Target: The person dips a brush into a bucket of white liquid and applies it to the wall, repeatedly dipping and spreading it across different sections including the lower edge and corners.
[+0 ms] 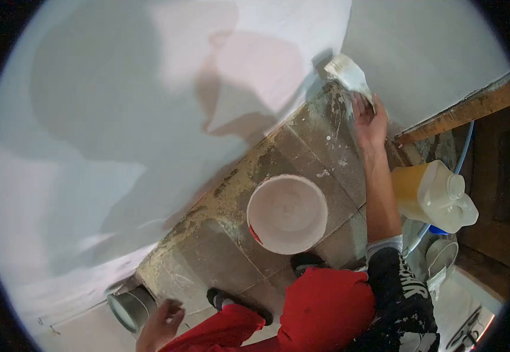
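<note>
My right hand [370, 120] is stretched out toward the corner where the white wall [149, 117] meets the floor, and it grips a wide paint brush [348, 75] whose white bristles touch the base of the wall. My left hand [160, 324] is low at the bottom edge, resting near a grey round can [130, 308] that lies on its side by the wall; whether it holds anything is not visible. A round bucket [287, 213] of white paint stands on the tiled floor between my hands.
The tiled floor [313, 141] is spattered with paint. A translucent plastic jug [436, 196] with yellow liquid sits to the right, beside a blue hose and a wooden door frame [460, 111]. My red trousers and dark shoes fill the lower middle.
</note>
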### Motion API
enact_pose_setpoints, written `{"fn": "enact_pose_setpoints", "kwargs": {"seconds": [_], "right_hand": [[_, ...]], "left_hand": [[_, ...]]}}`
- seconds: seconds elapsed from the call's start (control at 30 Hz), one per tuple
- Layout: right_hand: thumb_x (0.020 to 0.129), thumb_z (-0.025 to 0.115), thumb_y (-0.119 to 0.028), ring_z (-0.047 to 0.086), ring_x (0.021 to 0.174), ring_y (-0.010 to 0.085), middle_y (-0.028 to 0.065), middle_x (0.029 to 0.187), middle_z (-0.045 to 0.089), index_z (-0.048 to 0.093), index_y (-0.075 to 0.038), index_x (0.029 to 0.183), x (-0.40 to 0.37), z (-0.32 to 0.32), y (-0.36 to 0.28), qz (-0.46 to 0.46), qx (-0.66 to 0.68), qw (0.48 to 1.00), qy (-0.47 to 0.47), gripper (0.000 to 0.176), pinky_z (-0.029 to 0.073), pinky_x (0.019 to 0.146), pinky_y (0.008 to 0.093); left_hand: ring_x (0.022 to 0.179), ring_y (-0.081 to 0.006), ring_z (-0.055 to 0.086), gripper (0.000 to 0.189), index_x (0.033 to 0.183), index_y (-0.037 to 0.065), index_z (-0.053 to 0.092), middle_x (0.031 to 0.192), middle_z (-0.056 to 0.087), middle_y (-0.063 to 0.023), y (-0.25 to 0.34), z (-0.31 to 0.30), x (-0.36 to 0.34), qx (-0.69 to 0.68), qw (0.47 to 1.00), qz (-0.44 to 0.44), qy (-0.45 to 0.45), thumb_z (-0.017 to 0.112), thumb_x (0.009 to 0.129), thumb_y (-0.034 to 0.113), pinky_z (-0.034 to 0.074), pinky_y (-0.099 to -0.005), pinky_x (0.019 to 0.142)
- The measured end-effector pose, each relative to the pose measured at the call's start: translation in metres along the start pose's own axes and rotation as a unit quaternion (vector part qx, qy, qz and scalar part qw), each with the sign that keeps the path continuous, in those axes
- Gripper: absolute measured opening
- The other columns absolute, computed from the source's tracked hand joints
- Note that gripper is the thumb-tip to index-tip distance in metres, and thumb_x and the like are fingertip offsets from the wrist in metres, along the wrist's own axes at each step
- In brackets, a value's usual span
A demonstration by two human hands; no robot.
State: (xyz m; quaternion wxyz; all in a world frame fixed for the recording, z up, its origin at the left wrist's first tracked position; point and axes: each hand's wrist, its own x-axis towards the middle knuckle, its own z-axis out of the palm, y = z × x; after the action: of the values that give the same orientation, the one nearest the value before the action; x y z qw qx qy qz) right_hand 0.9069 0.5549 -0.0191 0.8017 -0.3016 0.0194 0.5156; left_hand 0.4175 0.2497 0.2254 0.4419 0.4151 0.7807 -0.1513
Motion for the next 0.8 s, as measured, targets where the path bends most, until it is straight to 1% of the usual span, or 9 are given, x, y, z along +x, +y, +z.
{"fn": "enact_pose_setpoints", "kwargs": {"seconds": [0.07,0.13,0.2,0.33,0.47,0.57,0.7,0.77,0.8], "right_hand": [[0.092,0.056,-0.015,0.06,0.106,0.0243,0.0114,0.102,0.062,0.053,0.001,0.111,-0.022,-0.017,0.008,0.019,-0.009,0.999,0.041,0.025,0.052,0.082,0.0306],[0.092,0.057,-0.018,0.061,0.101,0.0228,0.0096,0.101,0.063,0.054,-0.003,0.11,-0.041,-0.038,0.019,0.049,-0.026,0.994,0.096,0.024,0.05,0.08,0.0306],[0.094,0.052,-0.02,0.061,0.095,0.0227,0.0103,0.103,0.062,0.055,-0.003,0.11,-0.051,-0.067,0.027,0.07,-0.08,0.991,0.076,0.024,0.05,0.079,0.0333],[0.096,0.045,-0.025,0.062,0.085,0.0227,0.0131,0.104,0.064,0.055,-0.002,0.112,-0.076,-0.084,0.028,0.156,-0.091,0.981,0.066,0.029,0.051,0.073,0.0353],[0.093,0.049,-0.025,0.063,0.083,0.023,0.015,0.106,0.065,0.054,-0.001,0.114,-0.094,-0.087,0.021,0.201,-0.053,0.978,0.006,0.032,0.05,0.074,0.0357],[0.09,0.052,-0.022,0.061,0.085,0.0202,0.0126,0.105,0.064,0.054,0.001,0.116,-0.107,-0.07,0.012,0.243,-0.037,0.969,0.011,0.035,0.047,0.075,0.0324],[0.09,0.051,-0.024,0.058,0.077,0.0172,0.0139,0.104,0.065,0.054,0.004,0.116,-0.124,-0.033,-0.014,0.222,-0.079,0.968,-0.081,0.038,0.046,0.068,0.0312],[0.09,0.051,-0.024,0.058,0.074,0.017,0.0156,0.105,0.065,0.054,0.005,0.114,-0.13,-0.013,-0.036,0.2,-0.128,0.964,-0.118,0.037,0.046,0.065,0.032],[0.089,0.053,-0.024,0.059,0.073,0.017,0.0152,0.1,0.066,0.057,0.005,0.11,-0.13,-0.004,-0.051,0.193,-0.201,0.938,-0.204,0.036,0.046,0.064,0.032]], "left_hand": [[0.102,-0.0214,0.062,0.033,0.116,0.0,0.054,0.107,0.064,-0.0148,0.01,0.013,0.026,0.005,0.99,0.12,-0.071,0.055,0.095,0.026,0.048,-0.0351,0.09],[0.107,-0.0235,0.06,0.042,0.126,0.001,0.045,0.117,0.059,-0.0165,0.048,0.026,0.056,-0.035,0.975,0.165,-0.141,0.052,0.096,0.03,0.046,-0.036,0.093],[0.109,-0.0246,0.058,0.052,0.136,0.001,0.031,0.123,0.054,-0.0186,0.082,0.05,0.093,-0.124,0.951,0.232,-0.162,0.051,0.097,0.03,0.046,-0.036,0.094],[0.107,-0.0257,0.058,0.049,0.133,0.0,0.029,0.12,0.054,-0.0198,0.135,0.081,0.126,-0.221,0.93,0.249,-0.154,0.051,0.096,0.024,0.047,-0.036,0.091],[0.103,-0.026,0.06,0.042,0.125,0.0,0.035,0.115,0.056,-0.0208,0.138,0.097,0.145,-0.285,0.93,0.212,-0.095,0.054,0.093,0.018,0.049,-0.037,0.089],[0.1,-0.025,0.061,0.042,0.122,-0.003,0.038,0.112,0.057,-0.0207,0.144,0.1,0.154,-0.298,0.925,0.199,-0.124,0.057,0.09,0.018,0.05,-0.0366,0.087],[0.096,-0.0244,0.062,0.04,0.115,-0.005,0.042,0.109,0.058,-0.0207,0.14,0.107,0.164,-0.28,0.928,0.228,-0.087,0.059,0.089,0.019,0.052,-0.0367,0.086],[0.092,-0.0226,0.063,0.035,0.109,-0.006,0.042,0.101,0.057,-0.0172,0.143,0.105,0.156,-0.275,0.934,0.213,-0.08,0.06,0.089,0.018,0.054,-0.0336,0.074],[0.092,-0.0226,0.063,0.035,0.109,-0.006,0.042,0.101,0.057,-0.0172,0.14,0.103,0.152,-0.281,0.932,0.213,-0.08,0.06,0.089,0.018,0.054,-0.0336,0.074]]}}
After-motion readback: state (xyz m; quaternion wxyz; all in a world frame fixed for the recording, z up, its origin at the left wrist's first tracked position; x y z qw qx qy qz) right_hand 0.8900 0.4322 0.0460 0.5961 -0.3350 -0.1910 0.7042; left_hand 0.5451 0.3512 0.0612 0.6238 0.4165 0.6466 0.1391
